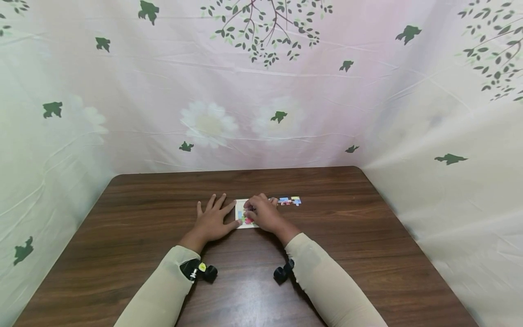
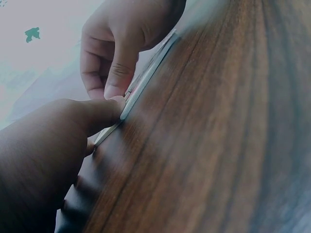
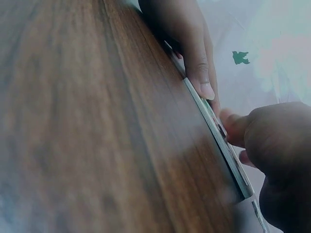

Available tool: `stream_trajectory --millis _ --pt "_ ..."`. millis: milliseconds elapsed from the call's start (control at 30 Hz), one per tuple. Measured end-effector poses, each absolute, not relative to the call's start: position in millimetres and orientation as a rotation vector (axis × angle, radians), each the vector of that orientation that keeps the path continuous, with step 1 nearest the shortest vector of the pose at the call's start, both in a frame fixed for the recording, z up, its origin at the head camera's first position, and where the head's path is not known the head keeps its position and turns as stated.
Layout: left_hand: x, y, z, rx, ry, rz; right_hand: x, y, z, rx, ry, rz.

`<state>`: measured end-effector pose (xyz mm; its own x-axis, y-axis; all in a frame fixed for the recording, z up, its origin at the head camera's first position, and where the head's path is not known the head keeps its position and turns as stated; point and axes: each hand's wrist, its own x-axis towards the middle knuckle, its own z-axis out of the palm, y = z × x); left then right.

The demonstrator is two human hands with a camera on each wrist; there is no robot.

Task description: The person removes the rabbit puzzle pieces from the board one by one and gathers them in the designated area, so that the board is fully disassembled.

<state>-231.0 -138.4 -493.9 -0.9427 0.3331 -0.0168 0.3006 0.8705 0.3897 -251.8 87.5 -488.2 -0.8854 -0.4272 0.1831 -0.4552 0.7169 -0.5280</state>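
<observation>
I find left hand (image 1: 212, 222) spread at nine o'clock of puzzle board (image 1: 240, 205); right hand (image 1: 263, 213) over it, hold I cannot tell.

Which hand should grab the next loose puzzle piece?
Probably the right hand. The loose pieces lie on the table just beyond it, to the right of the puzzle board. The left hand is at the board's other side, touching its edge, so it would need to reach across.
</observation>
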Motion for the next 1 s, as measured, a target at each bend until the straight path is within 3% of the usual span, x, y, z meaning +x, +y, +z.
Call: stream_trajectory --millis 1000 --pt "-234.8 -138.5 -500.1 0.529 2.954 0.597 -251.4 112.4 -491.9 0.834 -2.826 0.899"
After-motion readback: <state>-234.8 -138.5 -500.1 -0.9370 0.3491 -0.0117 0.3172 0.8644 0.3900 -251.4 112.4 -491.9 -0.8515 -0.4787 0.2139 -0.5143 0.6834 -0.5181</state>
